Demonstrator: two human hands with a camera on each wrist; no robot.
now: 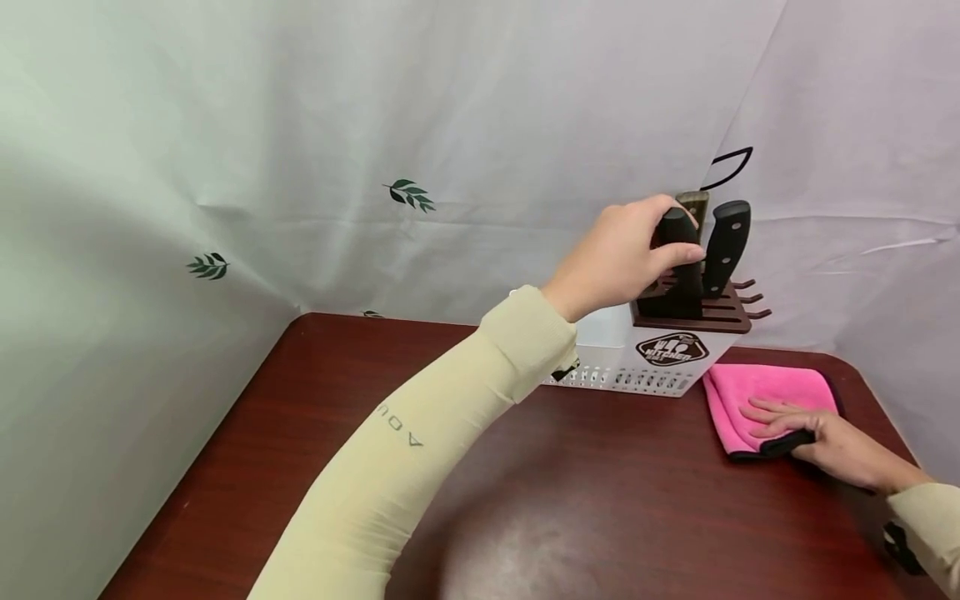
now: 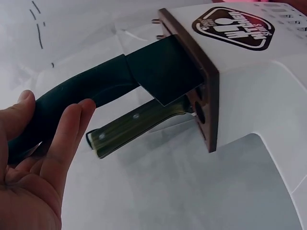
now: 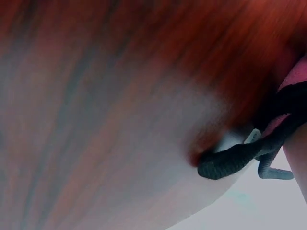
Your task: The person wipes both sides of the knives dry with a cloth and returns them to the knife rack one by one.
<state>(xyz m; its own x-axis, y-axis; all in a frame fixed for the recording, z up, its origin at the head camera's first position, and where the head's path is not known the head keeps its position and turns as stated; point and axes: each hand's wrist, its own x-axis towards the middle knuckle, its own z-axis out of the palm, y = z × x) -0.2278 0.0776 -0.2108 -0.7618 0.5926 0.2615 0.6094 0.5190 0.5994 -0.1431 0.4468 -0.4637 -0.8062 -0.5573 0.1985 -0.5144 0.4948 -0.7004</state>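
My left hand (image 1: 626,250) grips the black handle of a knife (image 1: 681,258), its thumb and fingers around the upper end. The knife's wide black lower part (image 2: 165,69) stands at the brown slotted top (image 2: 204,81) of a white knife holder (image 1: 600,371). Close behind it is an olive-coloured knife handle (image 2: 139,125), and to the right another black knife handle (image 1: 727,246). My right hand (image 1: 825,437) holds the near edge of a folded pink cloth (image 1: 795,382), fingers lying across its top and thumb hidden. Black edging of the cloth (image 3: 235,158) shows in the right wrist view.
The holder and cloth are on a dark red-brown table (image 1: 570,483), toward its back right. Brown hooks (image 1: 753,298) stick out from the holder's right side. A pale curtain (image 1: 480,125) with leaf prints hangs behind and beside the table.
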